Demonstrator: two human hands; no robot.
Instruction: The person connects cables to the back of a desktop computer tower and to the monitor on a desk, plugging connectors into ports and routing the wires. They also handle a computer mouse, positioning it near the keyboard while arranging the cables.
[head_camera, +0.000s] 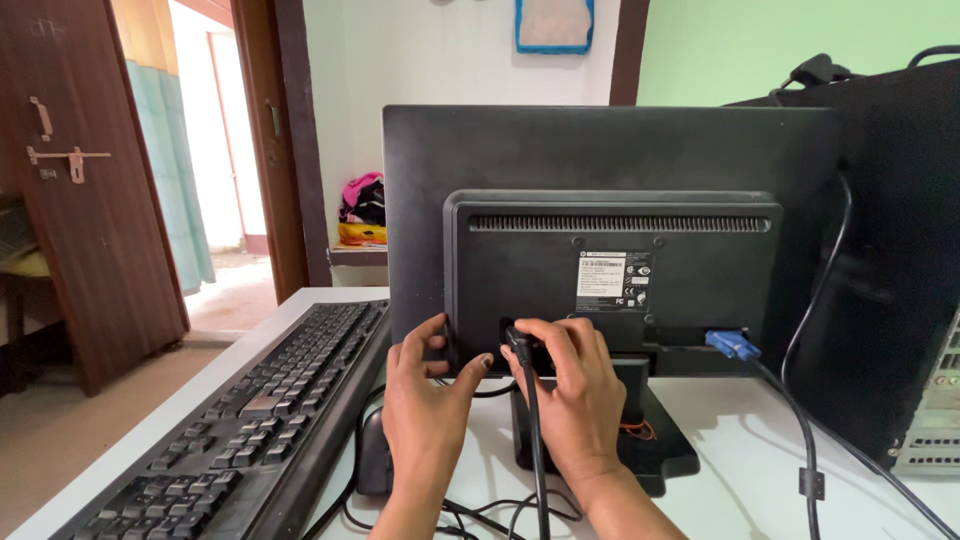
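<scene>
White table (760, 450) holds a monitor (610, 260). Right hand (570, 385) pinches the black power plug (517, 342) at its back socket; left hand (428, 400) rests open beside.

A black keyboard (255, 400) lies at the left of a white table (740, 470). A computer tower (900, 260) stands at the right. Beyond, a brown wooden door (70, 180) hangs open, with folded clothes (362, 208) on a ledge near it.
</scene>
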